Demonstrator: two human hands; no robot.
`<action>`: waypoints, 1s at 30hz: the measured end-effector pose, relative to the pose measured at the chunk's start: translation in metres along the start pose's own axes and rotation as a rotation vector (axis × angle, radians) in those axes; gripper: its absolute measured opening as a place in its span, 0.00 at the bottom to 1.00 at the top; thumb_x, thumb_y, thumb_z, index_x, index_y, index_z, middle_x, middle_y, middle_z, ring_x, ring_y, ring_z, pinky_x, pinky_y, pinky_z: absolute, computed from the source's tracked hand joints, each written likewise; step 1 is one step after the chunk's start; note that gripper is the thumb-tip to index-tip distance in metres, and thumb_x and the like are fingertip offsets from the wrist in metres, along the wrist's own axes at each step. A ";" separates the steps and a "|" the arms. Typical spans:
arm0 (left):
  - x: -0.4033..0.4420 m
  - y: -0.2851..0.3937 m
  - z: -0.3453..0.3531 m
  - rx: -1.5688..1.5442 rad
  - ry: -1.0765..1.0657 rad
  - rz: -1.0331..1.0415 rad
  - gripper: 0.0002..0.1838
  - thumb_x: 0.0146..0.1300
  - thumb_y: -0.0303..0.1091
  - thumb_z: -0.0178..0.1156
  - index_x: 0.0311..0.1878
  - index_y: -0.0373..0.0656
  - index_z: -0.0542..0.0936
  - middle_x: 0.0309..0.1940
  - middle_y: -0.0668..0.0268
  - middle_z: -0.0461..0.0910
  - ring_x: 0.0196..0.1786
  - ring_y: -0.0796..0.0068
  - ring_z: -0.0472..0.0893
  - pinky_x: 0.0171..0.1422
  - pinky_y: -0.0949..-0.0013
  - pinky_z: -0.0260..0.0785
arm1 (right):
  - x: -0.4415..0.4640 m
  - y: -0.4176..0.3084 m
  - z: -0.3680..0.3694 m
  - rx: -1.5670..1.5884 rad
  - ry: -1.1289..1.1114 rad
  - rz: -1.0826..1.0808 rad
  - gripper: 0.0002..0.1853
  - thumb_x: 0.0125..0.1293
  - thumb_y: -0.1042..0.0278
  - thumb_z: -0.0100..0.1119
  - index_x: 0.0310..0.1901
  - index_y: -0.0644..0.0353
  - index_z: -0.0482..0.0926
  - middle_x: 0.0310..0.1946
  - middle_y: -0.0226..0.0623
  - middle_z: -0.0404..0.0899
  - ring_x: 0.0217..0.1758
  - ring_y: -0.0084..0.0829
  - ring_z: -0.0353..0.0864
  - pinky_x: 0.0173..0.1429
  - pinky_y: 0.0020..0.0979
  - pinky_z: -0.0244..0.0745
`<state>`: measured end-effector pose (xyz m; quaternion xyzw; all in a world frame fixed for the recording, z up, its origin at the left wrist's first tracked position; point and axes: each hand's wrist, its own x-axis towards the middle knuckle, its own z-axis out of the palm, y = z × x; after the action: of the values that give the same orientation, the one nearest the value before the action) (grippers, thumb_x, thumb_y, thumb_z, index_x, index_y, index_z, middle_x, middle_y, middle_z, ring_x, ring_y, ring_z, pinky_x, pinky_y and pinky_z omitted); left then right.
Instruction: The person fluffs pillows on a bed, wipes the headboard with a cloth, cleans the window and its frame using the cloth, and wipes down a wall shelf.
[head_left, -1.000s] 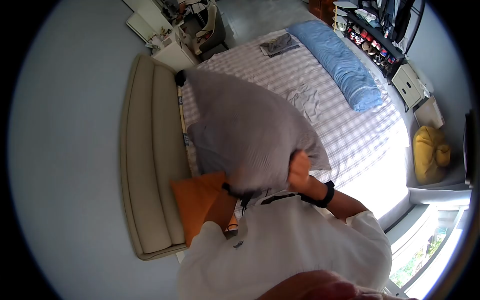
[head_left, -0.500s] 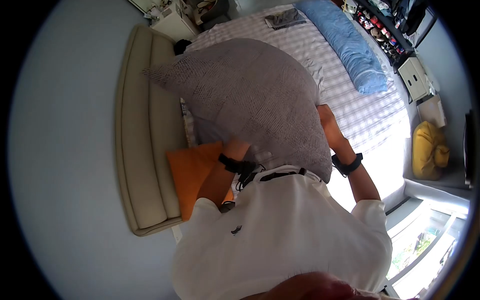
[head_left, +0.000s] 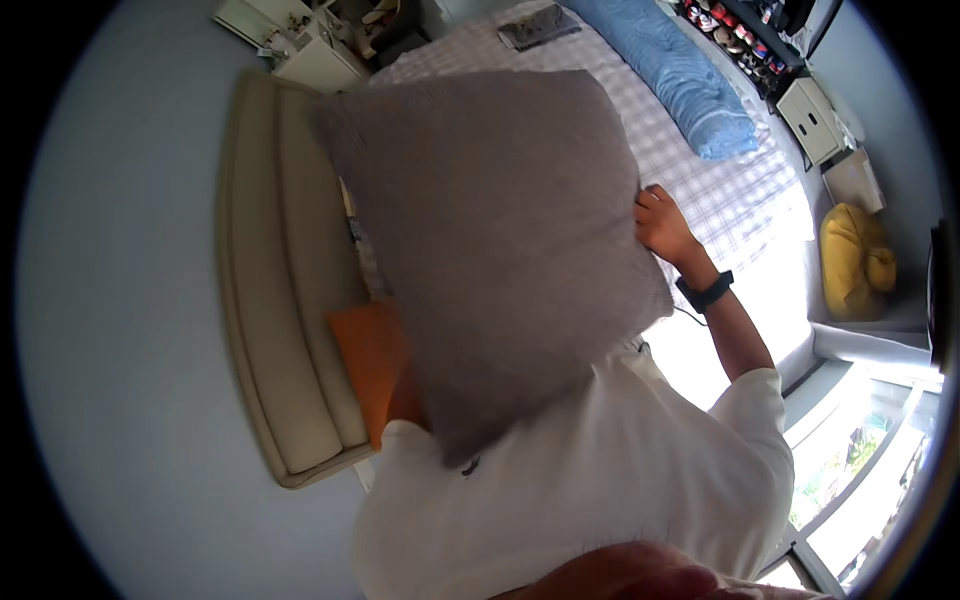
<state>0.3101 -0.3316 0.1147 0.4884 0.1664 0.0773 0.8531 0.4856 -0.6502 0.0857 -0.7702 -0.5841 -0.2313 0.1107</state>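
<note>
A large grey-brown pillow (head_left: 500, 220) is held up in front of my chest, its broad side facing me. At its right edge my right hand (head_left: 662, 225) grips the fabric with bent fingers, a black band around the wrist. Behind the pillow my left hand is hidden; only a bit of that arm shows near the lower left edge. An orange cushion (head_left: 368, 355) lies beside the headboard, partly covered by the pillow. Below and behind spreads the checked bed sheet (head_left: 690, 195).
A beige padded headboard (head_left: 275, 270) runs along the left wall. On the bed are a long blue bolster (head_left: 670, 75) and folded dark cloth (head_left: 540, 28). Beyond stand a shoe rack (head_left: 745, 45), a small cabinet (head_left: 808, 120) and a yellow bag (head_left: 852, 262).
The pillow has turned from a slanted, bulging pose to a flatter, more upright one, and its lower corner now covers my left hand. My right hand stays at its right edge.
</note>
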 end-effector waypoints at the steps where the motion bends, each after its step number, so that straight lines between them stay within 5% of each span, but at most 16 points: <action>1: -0.003 0.002 -0.001 0.001 -0.006 0.007 0.45 0.63 0.74 0.44 0.61 0.38 0.73 0.52 0.56 0.78 0.55 0.63 0.77 0.54 0.65 0.71 | -0.005 0.004 0.005 -0.008 0.020 -0.008 0.04 0.45 0.67 0.59 0.18 0.51 0.74 0.30 0.25 0.73 0.43 0.28 0.73 0.51 0.30 0.68; 5: -0.010 0.010 -0.005 0.016 -0.023 0.015 0.44 0.63 0.74 0.45 0.60 0.38 0.73 0.52 0.57 0.78 0.54 0.64 0.78 0.53 0.65 0.71 | -0.001 0.000 0.017 0.026 0.083 -0.054 0.03 0.45 0.72 0.61 0.19 0.54 0.79 0.37 0.30 0.78 0.49 0.32 0.75 0.55 0.32 0.69; 8: -0.013 0.012 -0.003 0.021 -0.027 0.019 0.43 0.63 0.73 0.46 0.60 0.38 0.73 0.51 0.57 0.78 0.54 0.64 0.78 0.53 0.65 0.71 | 0.022 0.002 -0.003 0.645 0.044 0.217 0.06 0.47 0.87 0.54 0.26 0.66 0.77 0.45 0.46 0.72 0.51 0.39 0.73 0.54 0.37 0.70; 11: -0.019 0.009 -0.001 0.037 -0.024 0.012 0.43 0.63 0.73 0.47 0.59 0.38 0.74 0.51 0.57 0.78 0.54 0.64 0.78 0.52 0.66 0.71 | 0.061 -0.024 -0.049 0.976 0.147 0.424 0.11 0.50 0.89 0.52 0.34 0.65 0.73 0.47 0.44 0.69 0.51 0.40 0.73 0.52 0.36 0.70; 13: -0.021 0.007 0.002 0.046 -0.024 0.006 0.43 0.63 0.73 0.47 0.59 0.38 0.74 0.51 0.57 0.79 0.54 0.64 0.78 0.52 0.66 0.71 | 0.072 -0.045 -0.055 0.909 0.191 0.424 0.13 0.55 0.89 0.51 0.40 0.62 0.69 0.47 0.41 0.66 0.49 0.40 0.72 0.51 0.34 0.70; 15: -0.022 0.007 0.004 0.045 -0.021 0.006 0.42 0.63 0.73 0.48 0.59 0.38 0.74 0.50 0.58 0.79 0.53 0.65 0.78 0.51 0.66 0.71 | 0.085 -0.063 -0.060 0.767 0.391 0.451 0.13 0.57 0.86 0.52 0.43 0.62 0.71 0.51 0.42 0.67 0.55 0.41 0.72 0.56 0.35 0.70; 17: -0.022 0.004 0.007 0.043 -0.016 0.000 0.42 0.63 0.72 0.48 0.59 0.38 0.74 0.50 0.58 0.79 0.53 0.65 0.78 0.51 0.66 0.71 | 0.104 -0.079 -0.072 0.632 0.470 0.242 0.12 0.65 0.72 0.54 0.49 0.59 0.73 0.61 0.44 0.67 0.69 0.46 0.65 0.69 0.49 0.62; 19: -0.023 0.003 0.011 0.051 -0.007 -0.005 0.42 0.63 0.72 0.49 0.58 0.38 0.74 0.50 0.58 0.79 0.53 0.65 0.78 0.51 0.66 0.71 | 0.115 -0.116 -0.097 0.552 0.248 0.101 0.29 0.67 0.50 0.54 0.64 0.58 0.68 0.73 0.48 0.56 0.78 0.49 0.52 0.76 0.64 0.36; 22: -0.020 -0.001 0.015 0.037 0.005 -0.010 0.41 0.64 0.72 0.50 0.58 0.38 0.74 0.49 0.58 0.79 0.53 0.65 0.78 0.50 0.67 0.71 | 0.115 -0.141 -0.102 0.486 0.283 -0.090 0.39 0.66 0.37 0.52 0.71 0.55 0.63 0.73 0.45 0.57 0.79 0.45 0.49 0.73 0.71 0.33; 25: -0.021 -0.003 0.017 0.034 0.028 -0.018 0.41 0.64 0.71 0.50 0.57 0.38 0.75 0.49 0.58 0.79 0.53 0.66 0.78 0.50 0.67 0.72 | 0.108 -0.132 -0.090 0.466 0.321 -0.174 0.37 0.63 0.32 0.55 0.69 0.43 0.68 0.75 0.41 0.57 0.80 0.46 0.48 0.76 0.64 0.26; 28: -0.024 -0.002 0.021 0.038 0.072 -0.019 0.40 0.64 0.71 0.51 0.57 0.38 0.75 0.48 0.59 0.79 0.52 0.66 0.78 0.49 0.67 0.72 | 0.097 -0.091 -0.061 0.594 0.384 -0.244 0.34 0.65 0.33 0.52 0.67 0.42 0.72 0.74 0.43 0.58 0.80 0.46 0.48 0.77 0.61 0.29; 30: -0.022 -0.001 0.026 0.057 0.146 -0.023 0.40 0.64 0.71 0.52 0.57 0.38 0.75 0.48 0.59 0.79 0.52 0.66 0.78 0.49 0.67 0.72 | 0.071 -0.065 -0.016 0.854 0.270 0.051 0.34 0.70 0.37 0.48 0.71 0.46 0.65 0.76 0.45 0.53 0.81 0.46 0.46 0.79 0.54 0.32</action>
<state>0.2989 -0.3592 0.1309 0.5037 0.2361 0.0980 0.8252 0.4353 -0.5781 0.1278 -0.6324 -0.5884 -0.0648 0.4997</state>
